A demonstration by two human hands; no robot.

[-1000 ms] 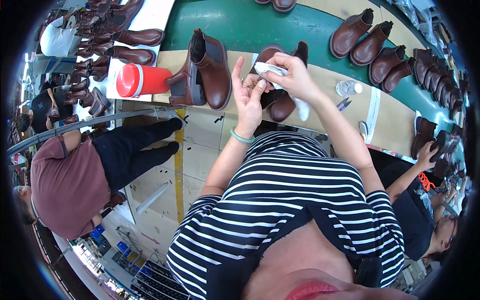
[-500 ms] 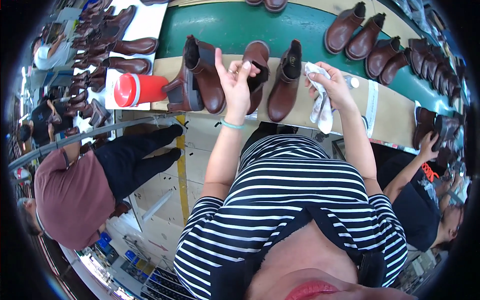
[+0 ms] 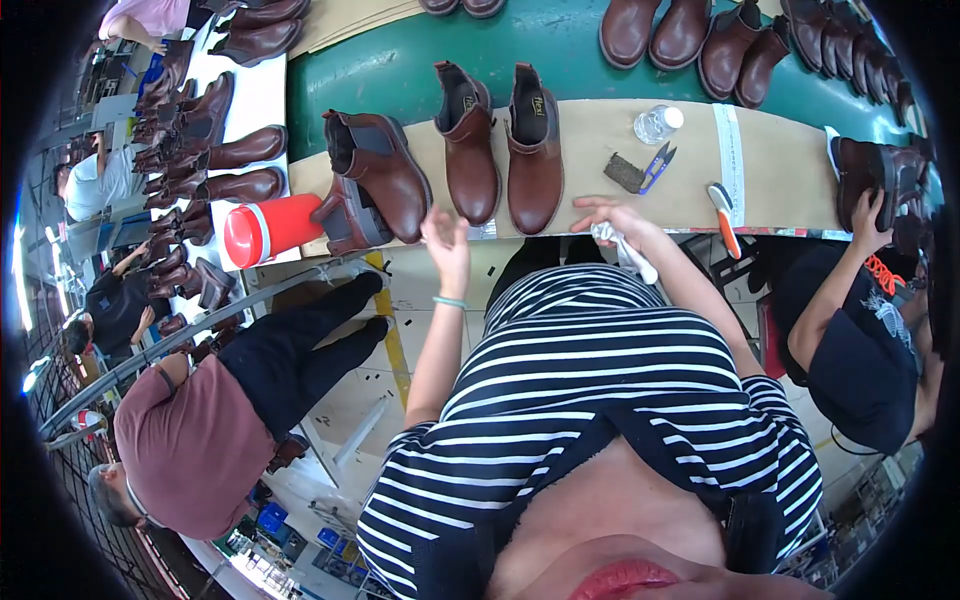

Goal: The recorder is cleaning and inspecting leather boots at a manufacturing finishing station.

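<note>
**Brown boot pair [image 3: 535, 180] stands before you**

Your left hand [image 3: 447, 250], loosely spread, is just beside the toe of a third brown boot [image 3: 388, 180]; contact is unclear. Your right hand [image 3: 627, 222] holds a white cloth [image 3: 637, 261] near the edge of the table [image 3: 785, 180]. The pair stands upright, toes toward you. To its right are a clear bottle [image 3: 655, 124], a dark pad [image 3: 624, 172], snips [image 3: 657, 168] and an orange-and-white tool [image 3: 724, 220]; well to its left, a red jug [image 3: 287, 225].

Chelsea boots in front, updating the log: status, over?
Left hand loosely curled near the Chelsea boots; right hand holding white cloth. Boots upright, side by side. Thread snips to their right, not blocking.
</note>
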